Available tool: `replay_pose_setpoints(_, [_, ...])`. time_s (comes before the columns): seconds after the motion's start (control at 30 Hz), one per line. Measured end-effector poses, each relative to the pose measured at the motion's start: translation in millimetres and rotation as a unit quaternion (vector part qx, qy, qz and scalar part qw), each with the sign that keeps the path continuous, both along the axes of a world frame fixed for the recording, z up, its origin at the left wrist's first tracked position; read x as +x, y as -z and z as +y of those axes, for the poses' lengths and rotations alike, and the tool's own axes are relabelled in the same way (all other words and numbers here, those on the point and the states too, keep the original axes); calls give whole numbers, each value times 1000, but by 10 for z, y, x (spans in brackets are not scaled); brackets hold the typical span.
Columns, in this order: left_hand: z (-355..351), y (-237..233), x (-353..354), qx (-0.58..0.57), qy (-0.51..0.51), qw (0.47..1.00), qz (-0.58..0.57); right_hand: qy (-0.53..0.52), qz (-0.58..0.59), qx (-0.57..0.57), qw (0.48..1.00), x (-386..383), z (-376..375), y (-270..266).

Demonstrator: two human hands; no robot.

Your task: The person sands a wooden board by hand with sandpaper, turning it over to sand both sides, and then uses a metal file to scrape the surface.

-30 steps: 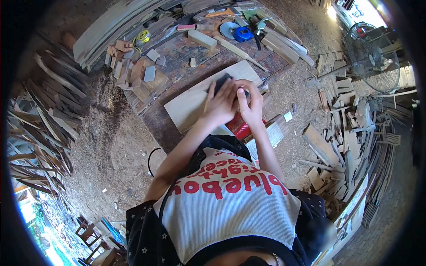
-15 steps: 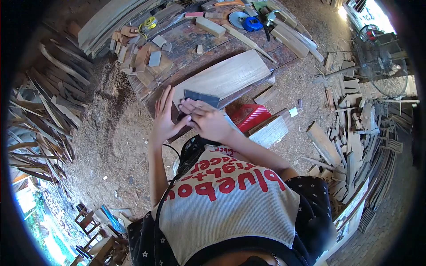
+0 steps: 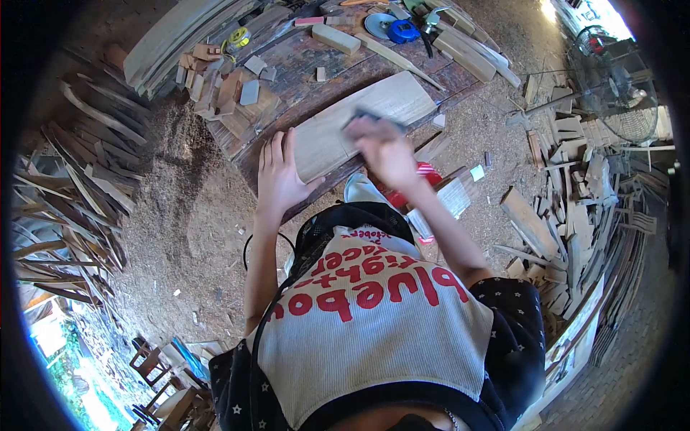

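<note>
A pale wooden board [image 3: 327,138] lies at a slant along the near edge of the workbench. My left hand [image 3: 282,176] rests against the board's left end, its fingers stretched out and the thumb apart. Over the board's middle is my right hand [image 3: 388,152], smeared by motion and closed on a dark rectangular sheet that looks like sandpaper [image 3: 366,115]. The sheet appears to be against the board's top face. Part of the sheet is hidden under my fingers.
On the workbench [image 3: 302,90] are wood offcuts [image 3: 228,90], a wooden block [image 3: 336,39], a blue tape measure [image 3: 404,31], a yellow tape [image 3: 237,39] and a tapered stick [image 3: 399,61]. A red object [image 3: 429,172] sits below the bench edge. Right stand a fan [image 3: 618,93] and scrap wood [image 3: 575,215].
My right hand has slid the dark sheet up and right, from the board's left end to its middle. My left hand has stayed at the left end, now apart from the right.
</note>
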State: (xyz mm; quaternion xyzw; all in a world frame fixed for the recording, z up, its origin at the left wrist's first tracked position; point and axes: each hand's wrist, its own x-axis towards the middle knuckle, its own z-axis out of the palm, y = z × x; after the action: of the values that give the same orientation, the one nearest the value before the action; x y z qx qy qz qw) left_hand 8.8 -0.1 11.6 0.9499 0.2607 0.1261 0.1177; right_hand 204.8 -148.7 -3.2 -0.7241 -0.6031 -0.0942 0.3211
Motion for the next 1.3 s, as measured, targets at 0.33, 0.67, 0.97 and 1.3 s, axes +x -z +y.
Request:
replay_pose_setpoints(0.33, [250,-471,-231,-142,47,981,124,5,16,23,1000,-250,-108,-547])
replay_pose_setpoints(0.67, [618,-238,-102,-353,52,931,-78,128,-5,158,979,533,-46,-425])
replay_pose_setpoints(0.97, [685,-353,-26,-354,-45,930,-88,-66,24,161,984,-205,457,-437])
replay_pose_setpoints(1.3, [515,-303,21,-360,-74,911,-186,10,41,143,989,-96,548,-464])
